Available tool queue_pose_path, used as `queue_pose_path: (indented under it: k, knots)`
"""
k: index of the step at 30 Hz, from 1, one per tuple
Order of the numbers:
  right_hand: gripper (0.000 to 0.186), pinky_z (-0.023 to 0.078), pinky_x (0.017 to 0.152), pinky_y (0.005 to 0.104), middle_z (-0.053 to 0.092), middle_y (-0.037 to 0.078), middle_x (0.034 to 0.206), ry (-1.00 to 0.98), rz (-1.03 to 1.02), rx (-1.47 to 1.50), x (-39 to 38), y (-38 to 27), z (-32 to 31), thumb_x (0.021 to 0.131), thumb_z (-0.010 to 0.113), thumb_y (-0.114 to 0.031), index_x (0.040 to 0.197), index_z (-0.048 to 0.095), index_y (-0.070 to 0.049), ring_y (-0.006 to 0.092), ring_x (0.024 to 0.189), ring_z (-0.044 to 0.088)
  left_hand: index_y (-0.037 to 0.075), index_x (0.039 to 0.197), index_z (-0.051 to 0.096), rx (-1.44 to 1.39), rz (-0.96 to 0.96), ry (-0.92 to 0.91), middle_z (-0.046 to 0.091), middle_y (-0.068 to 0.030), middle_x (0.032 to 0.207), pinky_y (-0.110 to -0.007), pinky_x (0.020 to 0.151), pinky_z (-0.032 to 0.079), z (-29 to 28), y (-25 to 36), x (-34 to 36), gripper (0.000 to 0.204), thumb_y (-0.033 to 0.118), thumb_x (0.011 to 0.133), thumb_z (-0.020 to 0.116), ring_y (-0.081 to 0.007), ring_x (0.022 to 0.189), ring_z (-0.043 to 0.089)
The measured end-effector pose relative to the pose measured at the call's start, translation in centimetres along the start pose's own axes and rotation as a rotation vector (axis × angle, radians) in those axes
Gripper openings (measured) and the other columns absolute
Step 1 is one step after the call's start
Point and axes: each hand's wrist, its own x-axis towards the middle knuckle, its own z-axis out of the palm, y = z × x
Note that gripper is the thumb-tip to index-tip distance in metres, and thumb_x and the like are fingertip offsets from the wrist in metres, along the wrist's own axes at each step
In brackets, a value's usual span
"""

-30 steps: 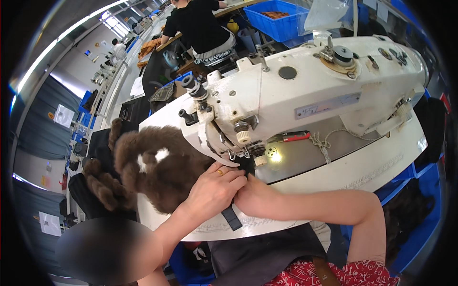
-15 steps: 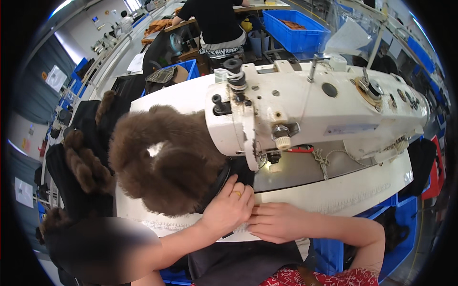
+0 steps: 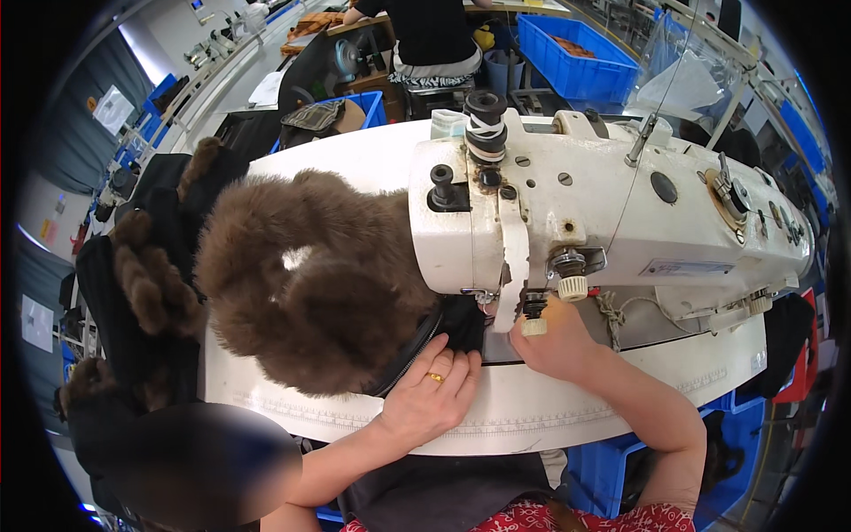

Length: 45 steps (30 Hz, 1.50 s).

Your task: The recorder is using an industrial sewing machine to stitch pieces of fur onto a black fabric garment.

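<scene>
A bulky brown fur piece (image 3: 310, 293) lies on the white sewing machine table, left of the machine head (image 3: 567, 204). Black fabric (image 3: 461, 325) with a zipper (image 3: 412, 355) along its edge joins the fur and runs toward the needle area. My left hand (image 3: 433, 387), wearing a gold ring, is closed on the fabric beside the zipper, its thumb out of sight. My right hand (image 3: 557, 341) reaches in by the needle, under the tension knob (image 3: 572, 286). Machine parts cover its fingertips, so I cannot make out what it touches.
Black garments with brown fur trim (image 3: 146, 293) hang at the table's left side. Blue bins stand below right (image 3: 736, 461) and farther back (image 3: 576, 58). A cord (image 3: 612, 310) lies on the machine bed. Beyond the table a person in black (image 3: 434, 35) sits.
My right hand has left my left hand's side and moved up and right to the needle area. The left hand still rests by the zipper. The whole view has shifted slightly.
</scene>
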Motion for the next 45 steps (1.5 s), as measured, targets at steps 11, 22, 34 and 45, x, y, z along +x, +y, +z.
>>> queue_pose_path:
  k: [11, 22, 34, 45]
  knots:
    - [0.034, 0.049, 0.068, 0.0310, 0.068, -0.002, 0.120, 0.438, -0.283, -0.104, -0.7, -1.2, 0.2, 0.077, 0.061, -0.013, 0.109, 0.072, -0.013, 0.0182, 0.071, 0.055, -0.003, 0.103, 0.066, -0.063, -0.044, -0.004, 0.064, -0.0133, 0.099, -0.039, 0.105, 0.044, 0.2, 0.5, 0.1, 0.036, 0.014, 0.073, 0.056, -0.0251, 0.098, 0.063]
    - [0.035, 0.047, 0.062, 0.0286, 0.071, -0.004, 0.095, 0.527, -0.287, 0.063, -1.2, -1.1, 0.8, 0.069, 0.068, -0.011, 0.103, 0.075, -0.014, 0.0159, 0.068, 0.052, -0.003, 0.104, 0.065, -0.082, -0.120, -0.008, 0.067, -0.0188, 0.111, -0.039, 0.106, 0.042, 0.2, 1.1, 0.3, 0.035, 0.014, 0.075, 0.057, -0.0258, 0.101, 0.065]
    - [0.018, 0.046, 0.061, 0.0307, 0.063, 0.000, 0.088, 0.543, -0.259, 0.053, -0.9, -0.8, 1.6, 0.069, 0.068, -0.012, 0.087, 0.068, -0.010, 0.0183, 0.073, 0.054, 0.001, 0.101, 0.070, -0.085, -0.188, -0.039, 0.070, -0.0145, 0.111, -0.039, 0.097, 0.045, 0.3, 1.3, 1.4, 0.030, 0.011, 0.073, 0.065, -0.0219, 0.098, 0.066]
    - [0.015, 0.052, 0.069, 0.0312, 0.064, 0.006, 0.092, 0.556, -0.175, 0.185, -1.2, -0.6, 0.6, 0.068, 0.067, -0.007, 0.083, 0.063, -0.004, 0.0220, 0.082, 0.061, -0.003, 0.101, 0.068, -0.130, -0.201, 0.017, 0.064, -0.0133, 0.103, -0.041, 0.095, 0.047, 0.7, 1.2, 1.1, 0.031, 0.007, 0.072, 0.063, -0.0250, 0.094, 0.064]
